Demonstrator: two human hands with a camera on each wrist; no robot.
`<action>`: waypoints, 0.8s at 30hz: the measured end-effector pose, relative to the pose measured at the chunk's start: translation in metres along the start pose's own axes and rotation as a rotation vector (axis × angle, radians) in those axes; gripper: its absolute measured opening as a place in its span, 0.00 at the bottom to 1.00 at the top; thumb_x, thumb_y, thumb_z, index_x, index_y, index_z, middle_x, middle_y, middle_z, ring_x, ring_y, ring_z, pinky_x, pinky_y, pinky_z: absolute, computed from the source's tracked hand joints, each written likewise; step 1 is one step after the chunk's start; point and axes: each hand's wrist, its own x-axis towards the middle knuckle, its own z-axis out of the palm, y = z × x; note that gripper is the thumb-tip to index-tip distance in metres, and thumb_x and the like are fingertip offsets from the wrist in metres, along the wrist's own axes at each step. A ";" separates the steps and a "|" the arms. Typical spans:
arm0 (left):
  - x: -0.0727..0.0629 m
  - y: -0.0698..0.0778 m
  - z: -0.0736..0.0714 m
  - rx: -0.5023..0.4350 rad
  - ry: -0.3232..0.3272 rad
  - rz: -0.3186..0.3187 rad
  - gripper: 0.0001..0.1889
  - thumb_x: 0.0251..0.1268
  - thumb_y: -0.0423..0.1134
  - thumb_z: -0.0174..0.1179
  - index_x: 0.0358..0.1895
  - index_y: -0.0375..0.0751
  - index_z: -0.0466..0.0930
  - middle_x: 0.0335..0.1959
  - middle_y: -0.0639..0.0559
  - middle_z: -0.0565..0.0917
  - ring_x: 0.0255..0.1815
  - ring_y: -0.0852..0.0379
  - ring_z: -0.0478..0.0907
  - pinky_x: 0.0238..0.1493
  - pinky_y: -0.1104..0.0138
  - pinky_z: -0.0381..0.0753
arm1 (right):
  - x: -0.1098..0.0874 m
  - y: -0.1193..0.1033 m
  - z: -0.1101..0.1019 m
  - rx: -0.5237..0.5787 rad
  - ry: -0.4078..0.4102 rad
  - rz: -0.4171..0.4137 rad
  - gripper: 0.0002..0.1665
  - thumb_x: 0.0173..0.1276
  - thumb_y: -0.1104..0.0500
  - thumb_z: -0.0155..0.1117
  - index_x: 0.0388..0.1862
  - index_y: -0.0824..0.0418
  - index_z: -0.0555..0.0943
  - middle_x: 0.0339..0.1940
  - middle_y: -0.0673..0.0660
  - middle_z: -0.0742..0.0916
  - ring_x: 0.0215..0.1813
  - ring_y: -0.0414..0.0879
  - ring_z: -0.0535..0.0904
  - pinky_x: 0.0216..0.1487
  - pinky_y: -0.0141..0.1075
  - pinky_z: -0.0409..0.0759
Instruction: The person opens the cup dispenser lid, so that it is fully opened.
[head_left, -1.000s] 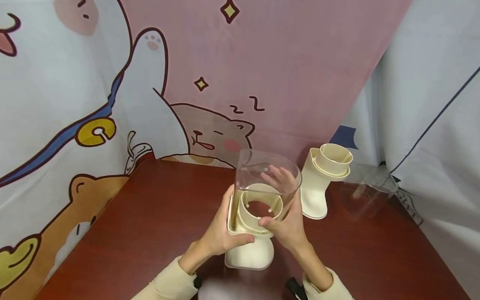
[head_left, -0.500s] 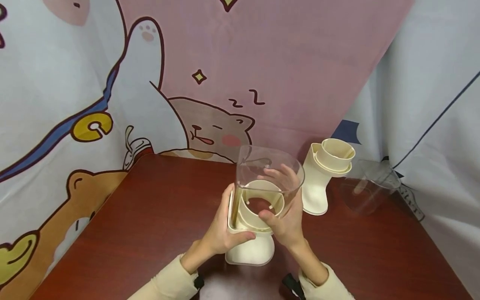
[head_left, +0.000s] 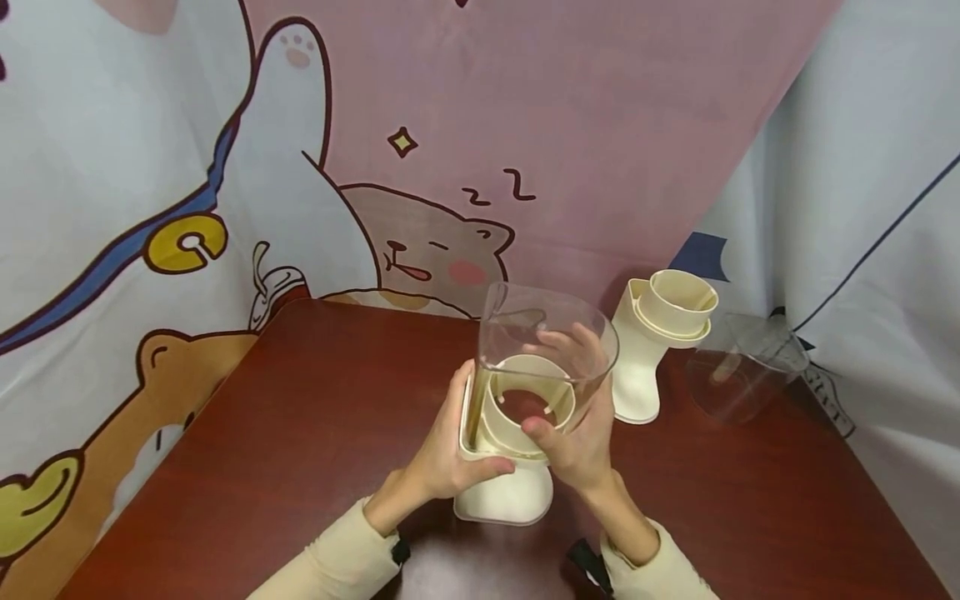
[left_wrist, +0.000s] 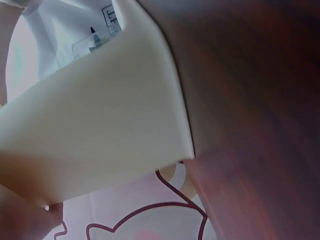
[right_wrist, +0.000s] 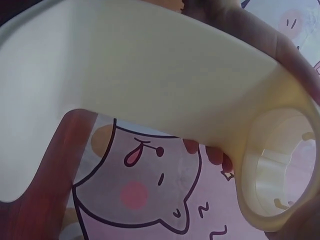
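Observation:
A cream plastic stand [head_left: 504,493] with a wide foot and a round collar [head_left: 512,432] at its top is held between both hands in the head view. A clear plastic container [head_left: 504,329] with one flat side sits over that collar. My left hand [head_left: 444,458] grips the stand's flat left side, thumb across the front. My right hand [head_left: 579,446] holds the container's lower right wall, its fingers visible through the plastic behind. The right wrist view has the stand's neck [right_wrist: 150,75] and the collar's open underside; the stand fills much of the left wrist view.
A second cream stand [head_left: 636,371] stands upright at the back right of the dark red table [head_left: 322,392]. Right of it sits another clear container [head_left: 738,387]. Cartoon-printed cloth [head_left: 600,142] hangs behind the table and at both sides.
Both hands keep the same hold on the stand and container. The whole scene has moved up in the head view as the camera tilts down.

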 end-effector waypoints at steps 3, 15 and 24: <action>0.001 0.000 -0.001 0.009 -0.011 -0.007 0.59 0.53 0.73 0.63 0.78 0.41 0.44 0.66 0.42 0.70 0.61 0.51 0.72 0.65 0.63 0.72 | 0.001 0.000 -0.002 -0.029 -0.006 -0.019 0.60 0.57 0.46 0.79 0.73 0.74 0.56 0.63 0.68 0.78 0.61 0.56 0.80 0.61 0.39 0.79; 0.005 0.000 0.001 0.071 0.012 -0.009 0.60 0.53 0.75 0.61 0.78 0.41 0.45 0.67 0.43 0.70 0.65 0.50 0.71 0.69 0.64 0.69 | 0.005 -0.004 -0.004 -0.094 0.029 0.093 0.57 0.58 0.43 0.77 0.73 0.71 0.58 0.62 0.65 0.78 0.60 0.52 0.82 0.60 0.37 0.81; 0.003 0.000 0.000 0.087 -0.009 -0.007 0.60 0.52 0.76 0.60 0.78 0.41 0.45 0.67 0.42 0.70 0.65 0.51 0.70 0.69 0.63 0.68 | 0.001 -0.004 -0.006 -0.081 0.024 0.060 0.59 0.57 0.42 0.77 0.73 0.71 0.57 0.63 0.66 0.77 0.61 0.54 0.81 0.62 0.37 0.79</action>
